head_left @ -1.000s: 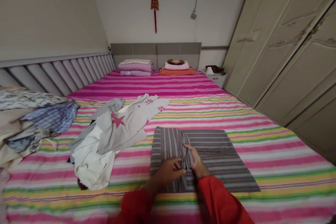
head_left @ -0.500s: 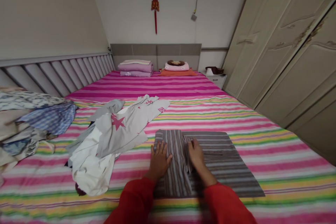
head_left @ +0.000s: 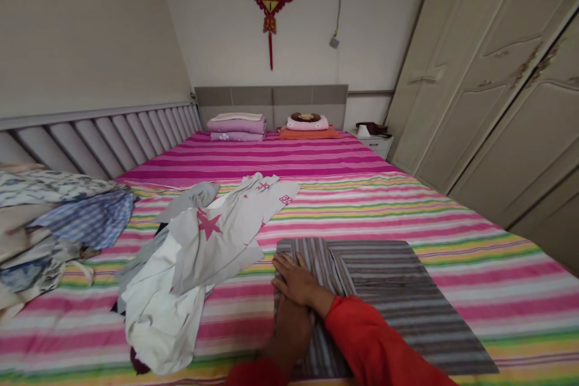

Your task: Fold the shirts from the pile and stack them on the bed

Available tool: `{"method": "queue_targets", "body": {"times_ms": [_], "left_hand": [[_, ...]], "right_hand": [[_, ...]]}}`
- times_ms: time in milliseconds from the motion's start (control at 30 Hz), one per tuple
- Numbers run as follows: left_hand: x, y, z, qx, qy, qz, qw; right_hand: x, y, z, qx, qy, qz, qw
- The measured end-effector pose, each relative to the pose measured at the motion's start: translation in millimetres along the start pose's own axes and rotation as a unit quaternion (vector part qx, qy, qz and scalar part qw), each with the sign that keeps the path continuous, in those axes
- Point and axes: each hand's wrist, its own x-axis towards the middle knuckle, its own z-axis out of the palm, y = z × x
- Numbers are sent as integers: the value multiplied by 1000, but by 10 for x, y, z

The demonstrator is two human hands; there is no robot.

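Observation:
A grey-brown striped garment lies flat on the bed, its left part folded over into a narrow panel. My right hand reaches across to that panel and lies on it, palm down with fingers spread toward the left edge. Just below it, my left hand rests on the same folded part. The right hand covers the left hand's fingers, so their pose is hidden. To the left lies a loose heap of light shirts, with a grey shirt with red stars on top and a white shirt below.
Another clothes pile, with a blue checked cloth, sits at the far left by the padded bed rail. Folded purple bedding and a pink pillow rest near the headboard. A wardrobe stands on the right.
My right hand has moved left from the fold's inner edge to the garment's left side. My left hand has shifted closer to me, partly under the right. The view has tilted slightly upward.

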Motion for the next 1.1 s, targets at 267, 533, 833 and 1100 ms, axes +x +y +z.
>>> {"method": "queue_targets", "body": {"times_ms": [267, 533, 833, 1100], "left_hand": [[-11, 194, -222, 27, -19, 1, 999], [-12, 145, -261, 39, -13, 20, 999], [-54, 277, -397, 17, -39, 2, 999], [163, 118, -429, 4, -29, -55, 998]], "right_hand": [[342, 295, -83, -9, 23, 32, 999], [589, 371, -251, 45, 25, 115, 992], [-253, 142, -8, 60, 163, 194, 965], [-660, 254, 218, -12, 186, 239, 953]]}}
